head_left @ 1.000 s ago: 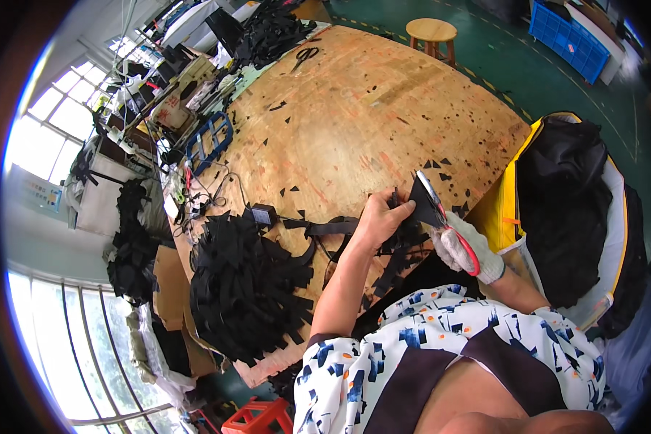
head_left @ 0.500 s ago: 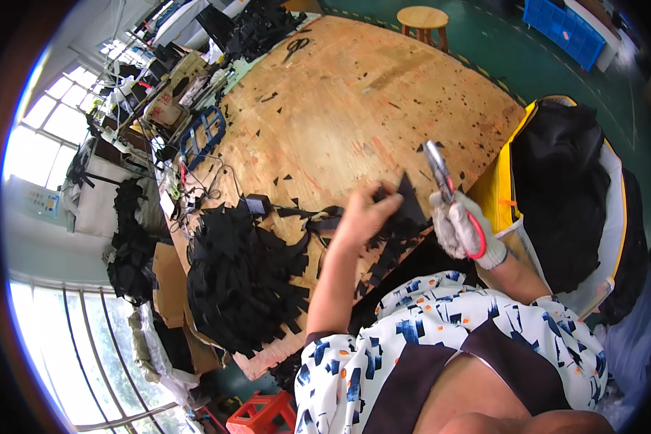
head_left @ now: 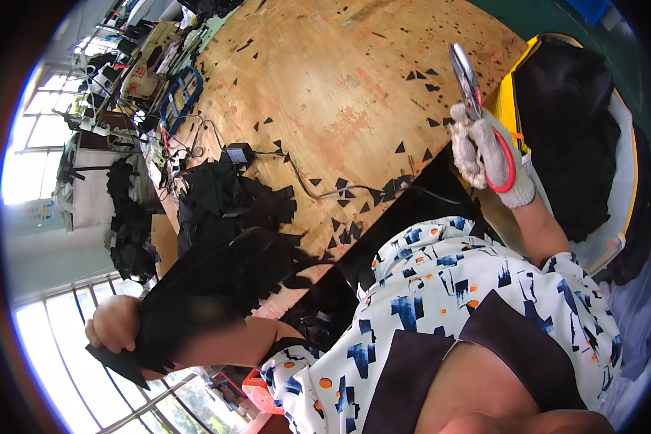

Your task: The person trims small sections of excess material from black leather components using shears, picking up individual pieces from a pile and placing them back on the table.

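Note:
My bare left hand [head_left: 116, 324] is raised at the lower left, its fingers closed round one end of a long black fabric piece [head_left: 195, 289]. From the hand this piece stretches back toward a heap of black fabric strips [head_left: 210, 192] on the table; where one ends and the other begins is hard to tell. In my right hand [head_left: 493, 155], which wears a whitish knit glove, are red-handled scissors [head_left: 466, 78], blades pointing up and away. Small black fabric triangles [head_left: 427, 78] lie scattered over the wooden table [head_left: 318, 94].
Right of me stands a yellow-edged bag [head_left: 510, 94] with black fabric [head_left: 564, 137] inside. A black power adapter [head_left: 237, 153] and its cord lie on the table. Clutter and a blue plastic frame [head_left: 181, 99] line the left edge. A red stool [head_left: 259, 390] is low down.
My left hand has swung from the table's near edge to the lower left, drawing black fabric with it. My right hand, still with the scissors, sits slightly farther up and right in view.

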A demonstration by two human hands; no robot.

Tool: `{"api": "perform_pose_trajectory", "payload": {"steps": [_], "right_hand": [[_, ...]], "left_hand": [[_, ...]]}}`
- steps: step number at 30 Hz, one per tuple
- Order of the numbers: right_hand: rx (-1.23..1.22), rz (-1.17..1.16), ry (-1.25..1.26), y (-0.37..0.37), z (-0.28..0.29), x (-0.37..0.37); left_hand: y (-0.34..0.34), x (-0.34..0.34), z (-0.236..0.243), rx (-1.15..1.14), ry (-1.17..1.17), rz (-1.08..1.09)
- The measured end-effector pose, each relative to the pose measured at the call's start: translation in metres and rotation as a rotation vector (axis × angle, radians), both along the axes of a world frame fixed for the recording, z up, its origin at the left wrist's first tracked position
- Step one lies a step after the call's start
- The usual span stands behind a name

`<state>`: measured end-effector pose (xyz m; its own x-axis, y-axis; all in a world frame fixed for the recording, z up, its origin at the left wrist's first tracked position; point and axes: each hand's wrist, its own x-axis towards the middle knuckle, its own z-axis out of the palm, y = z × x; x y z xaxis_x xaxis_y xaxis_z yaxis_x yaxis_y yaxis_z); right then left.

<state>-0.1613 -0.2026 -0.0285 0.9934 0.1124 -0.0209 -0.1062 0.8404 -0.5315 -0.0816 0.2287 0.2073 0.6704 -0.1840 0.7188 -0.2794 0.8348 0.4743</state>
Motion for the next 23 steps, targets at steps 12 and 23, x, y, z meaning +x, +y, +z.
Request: {"api": "perform_pose_trajectory", "payload": {"steps": [12,23], "right_hand": [[-0.619,-0.307,-0.479,0.002,0.138,0.095],[-0.868,-0.499,-0.342,-0.075,0.307,0.348]], "left_hand": [[0.042,-0.028,-0.035,0.424,0.148,0.662],[0.066,0.018,-0.075,0.929,0.465,1.418]]}}
